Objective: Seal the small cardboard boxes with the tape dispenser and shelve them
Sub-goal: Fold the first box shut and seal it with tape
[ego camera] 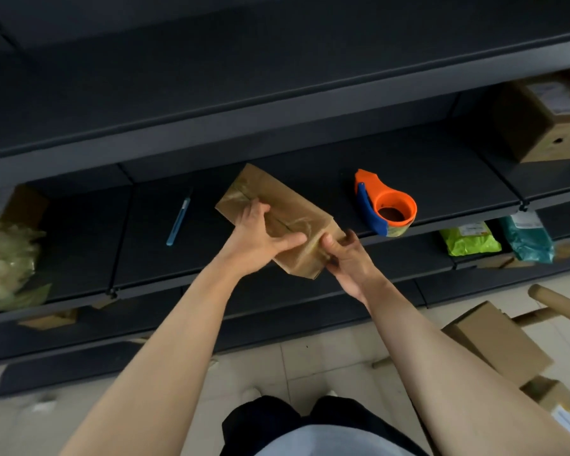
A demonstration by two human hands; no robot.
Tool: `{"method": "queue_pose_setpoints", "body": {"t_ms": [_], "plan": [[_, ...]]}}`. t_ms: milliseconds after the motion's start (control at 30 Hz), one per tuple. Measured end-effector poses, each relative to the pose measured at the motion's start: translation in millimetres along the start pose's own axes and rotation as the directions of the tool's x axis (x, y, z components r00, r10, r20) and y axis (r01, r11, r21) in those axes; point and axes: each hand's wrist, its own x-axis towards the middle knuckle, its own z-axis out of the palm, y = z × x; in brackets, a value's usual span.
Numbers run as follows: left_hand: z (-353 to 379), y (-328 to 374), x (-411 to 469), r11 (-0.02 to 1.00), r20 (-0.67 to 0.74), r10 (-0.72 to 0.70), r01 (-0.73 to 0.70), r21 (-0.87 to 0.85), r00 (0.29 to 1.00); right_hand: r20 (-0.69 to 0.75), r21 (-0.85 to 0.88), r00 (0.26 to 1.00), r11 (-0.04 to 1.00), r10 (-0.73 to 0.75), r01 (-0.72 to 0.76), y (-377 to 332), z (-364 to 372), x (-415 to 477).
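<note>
A small brown cardboard box (270, 195) with shiny tape over its top lies tilted on the dark shelf (310, 166) in the middle of the view. My left hand (260, 235) rests across the box's top, thumb stretched along the tape. My right hand (346, 255) pinches the box's near corner from the right. The orange and blue tape dispenser (387, 205) stands on the same shelf to the right of the box, untouched.
A blue utility knife (178, 218) lies left of the box. Crumpled plastic wrap (7, 258) fills the shelf's left end. A taped box (547, 123) sits far right. Green and teal packets (494, 238) lie one shelf below. More cardboard boxes (497, 343) sit on the floor at right.
</note>
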Motion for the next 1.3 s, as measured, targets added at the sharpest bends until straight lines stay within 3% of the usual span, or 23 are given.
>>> {"method": "queue_pose_setpoints", "body": {"t_ms": [100, 167, 367, 567, 1067, 1300], "plan": [[5, -4, -8, 0.959, -0.086, -0.017, 0.041, 0.280, 0.996, 0.006, -0.170, 1.000, 0.985, -0.023, 0.024, 5, 10, -2], [6, -10, -12, 0.954, -0.145, 0.023, 0.021, 0.299, 0.989, 0.018, -0.242, 1.000, 0.970, -0.025, 0.028, 8, 18, -4], [-14, -44, -36, 0.998, -0.128, 0.050, -0.056, -0.043, 0.991, 0.037, -0.272, 0.993, 0.956, -0.108, 0.114, 15, 41, -15], [-11, -93, -73, 0.960, -0.217, -0.005, -0.056, -0.274, 0.976, 0.001, -0.493, 0.979, 0.852, -0.205, 0.179, 31, 76, -46], [-84, -132, -200, 0.887, -0.333, 0.129, -0.259, -0.383, 0.934, 0.114, -0.746, 0.824, 0.500, -0.554, 0.440, 67, 167, -187], [-141, -126, -263, 0.827, -0.456, 0.226, -0.417, -0.378, 0.861, 0.233, -0.701, 0.652, 0.340, -0.722, 0.627, 63, 217, -245]]}}
